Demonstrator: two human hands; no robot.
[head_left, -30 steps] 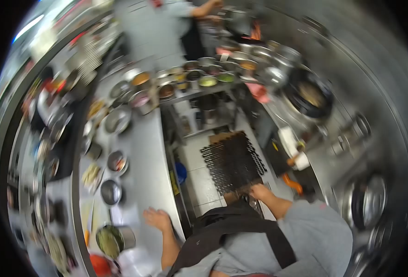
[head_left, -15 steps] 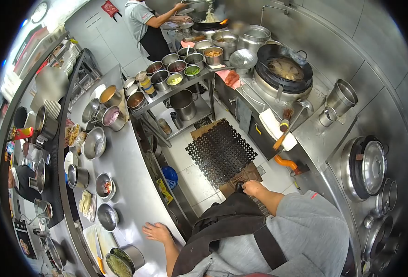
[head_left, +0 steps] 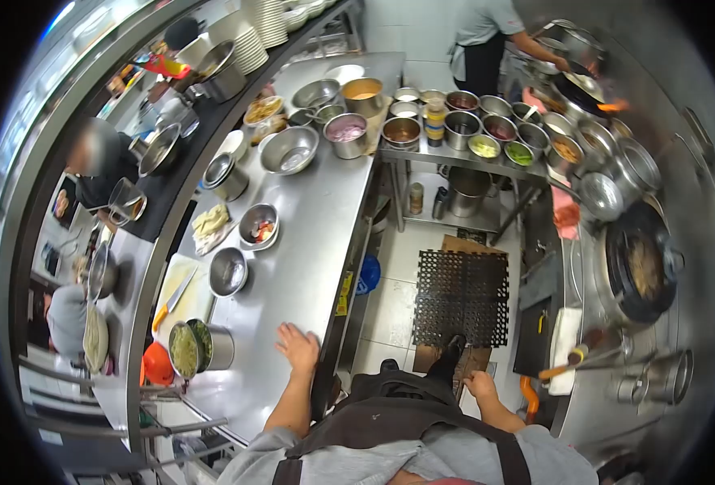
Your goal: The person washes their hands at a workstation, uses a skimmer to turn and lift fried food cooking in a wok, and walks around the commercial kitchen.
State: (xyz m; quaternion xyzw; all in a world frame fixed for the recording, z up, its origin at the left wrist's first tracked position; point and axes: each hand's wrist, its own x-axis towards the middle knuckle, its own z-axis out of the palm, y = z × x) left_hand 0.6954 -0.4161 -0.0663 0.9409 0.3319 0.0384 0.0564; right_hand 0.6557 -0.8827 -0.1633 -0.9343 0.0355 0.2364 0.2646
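Note:
My left hand (head_left: 298,347) lies flat on the steel counter (head_left: 293,267) with its fingers spread, near the counter's edge. Beyond it stands an empty steel bowl (head_left: 228,272), and to its left a steel pot (head_left: 217,346) beside a container of green food (head_left: 184,352). A knife with an orange handle (head_left: 174,300) rests on a white cutting board (head_left: 198,284). My right hand (head_left: 480,386) hangs low over the floor at my right side, fingers curled in, with nothing visible in it.
Perforated black mats (head_left: 463,297) cover the aisle floor. Ahead, a steel stand (head_left: 454,162) carries several ingredient pots. On the right are a wok (head_left: 639,263) and a ladle with a wooden handle (head_left: 564,370). A co-worker (head_left: 479,48) tends a flaming wok at the back.
My view has swung left and straightened, bringing more of the counter into sight. My right hand now hangs apart from my apron at my side. My left hand stays flat on the counter.

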